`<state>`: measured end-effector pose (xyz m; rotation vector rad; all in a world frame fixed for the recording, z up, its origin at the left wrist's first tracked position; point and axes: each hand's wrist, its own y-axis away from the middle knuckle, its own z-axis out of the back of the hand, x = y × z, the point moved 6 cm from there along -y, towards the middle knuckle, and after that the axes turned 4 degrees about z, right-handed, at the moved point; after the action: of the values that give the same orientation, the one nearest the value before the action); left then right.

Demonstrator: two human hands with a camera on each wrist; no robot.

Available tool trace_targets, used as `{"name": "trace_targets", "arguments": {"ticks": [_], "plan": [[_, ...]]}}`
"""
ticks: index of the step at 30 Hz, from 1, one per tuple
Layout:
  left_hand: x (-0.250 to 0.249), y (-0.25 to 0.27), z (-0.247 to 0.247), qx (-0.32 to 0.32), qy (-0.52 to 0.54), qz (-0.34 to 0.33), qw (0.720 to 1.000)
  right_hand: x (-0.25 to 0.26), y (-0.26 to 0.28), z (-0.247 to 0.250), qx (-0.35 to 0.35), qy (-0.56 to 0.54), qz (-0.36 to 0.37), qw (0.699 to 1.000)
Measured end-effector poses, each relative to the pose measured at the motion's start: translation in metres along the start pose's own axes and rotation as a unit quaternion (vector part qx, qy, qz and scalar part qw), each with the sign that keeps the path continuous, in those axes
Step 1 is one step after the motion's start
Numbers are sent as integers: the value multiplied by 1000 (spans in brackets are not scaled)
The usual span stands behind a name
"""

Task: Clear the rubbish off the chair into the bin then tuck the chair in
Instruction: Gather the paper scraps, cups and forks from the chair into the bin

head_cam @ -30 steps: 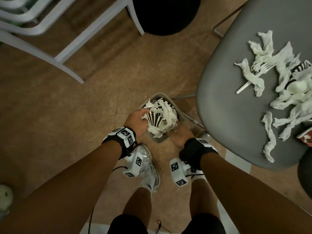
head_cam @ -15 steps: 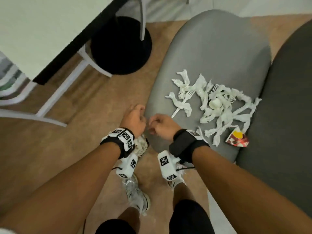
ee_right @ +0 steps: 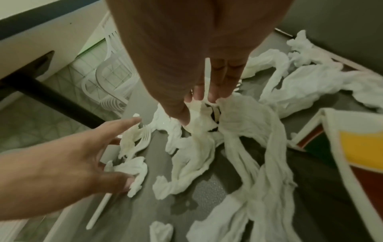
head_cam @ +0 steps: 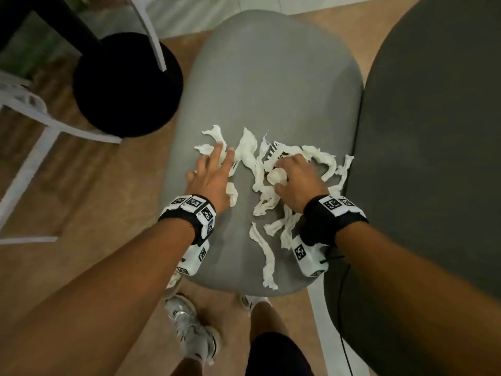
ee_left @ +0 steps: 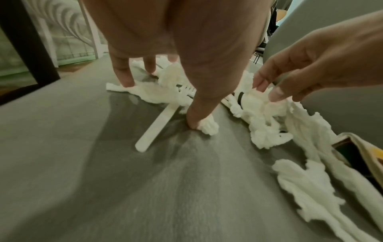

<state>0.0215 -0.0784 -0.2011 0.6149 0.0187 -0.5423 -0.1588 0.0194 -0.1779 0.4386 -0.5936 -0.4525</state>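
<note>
Grey chair seat (head_cam: 260,77) strewn with torn white tissue (head_cam: 267,256) — left hand (head_cam: 210,177) spread flat, raking scraps together; right hand (head_cam: 296,180) curled round a wad. Bin out of view.

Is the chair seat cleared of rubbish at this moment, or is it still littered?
Still littered. Twisted tissue strips, a white plastic fork and a coloured carton lie on the grey chair seat.
</note>
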Motion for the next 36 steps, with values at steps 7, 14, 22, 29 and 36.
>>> {"name": "trace_targets", "arguments": {"ticks": [7, 14, 22, 29, 36], "plan": [[8, -14, 9, -6, 102, 12, 995, 10, -15, -5, -28, 93, 18, 995], [24, 5, 12, 5, 118, 66, 991, 26, -19, 8, -92, -73, 49, 992], [37, 33, 15, -7, 134, 81, 988, 60, -2, 9, -124, -246, 77, 958], [68, 74, 4, -19, 226, 68, 972, 103, 15, -23, -118, -243, 99, 958], [143, 137, -17, -50, 294, 159, 941, 179, 43, -87, -57, -112, 199, 972]]}}
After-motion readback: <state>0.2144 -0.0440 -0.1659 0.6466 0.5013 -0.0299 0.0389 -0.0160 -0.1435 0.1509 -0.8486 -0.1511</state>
